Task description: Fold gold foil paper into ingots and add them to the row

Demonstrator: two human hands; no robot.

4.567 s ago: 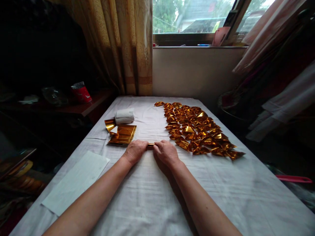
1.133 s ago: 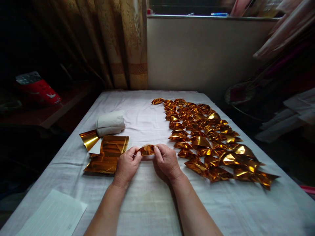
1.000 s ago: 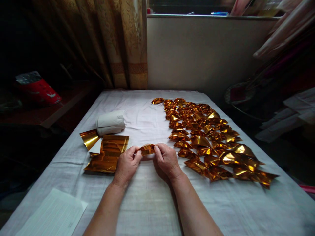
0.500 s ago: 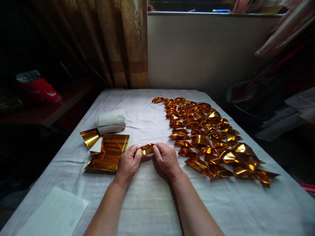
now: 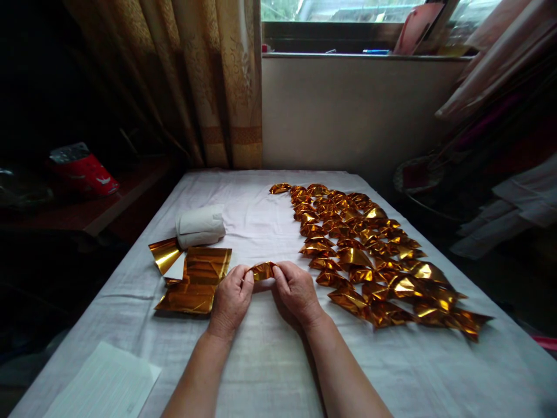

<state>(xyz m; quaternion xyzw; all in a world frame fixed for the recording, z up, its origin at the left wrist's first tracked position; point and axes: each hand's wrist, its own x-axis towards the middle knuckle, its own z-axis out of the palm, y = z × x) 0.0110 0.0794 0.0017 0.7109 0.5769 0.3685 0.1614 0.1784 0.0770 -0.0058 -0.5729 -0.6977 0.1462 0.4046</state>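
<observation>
Left hand (image 5: 232, 296): thumb and fingers pinching the left end of the folded gold piece (image 5: 263, 271)
Right hand (image 5: 297, 290): thumb and fingers gripping the right end of the same piece
Folded gold piece: stretched crosswise between the two hands, its middle band showing, ends hidden in the grips
Gold sheets (image 5: 200, 281): flat, left of the folded gold piece, right edge just beside the left hand; whether they touch cannot be told
Curled gold sheet (image 5: 165, 254): farther left of the piece, a white corner turned up
White roll (image 5: 200, 225): beyond the piece and to its left, lying on its side
Gold rows (image 5: 354, 255): right of the piece, many puffed, pointed shapes packed close, the outer tips near the tabletop's right edge
Tabletop (image 5: 261, 360): white cloth, spreading toward the viewer from the piece, with another stretch beyond it between roll and rows
Pale paper (image 5: 104, 383): left of the piece and nearer the viewer, close to the left edge
Wall (image 5: 348, 110): beyond the piece, past the far edge, beside the curtain (image 5: 217, 87)
</observation>
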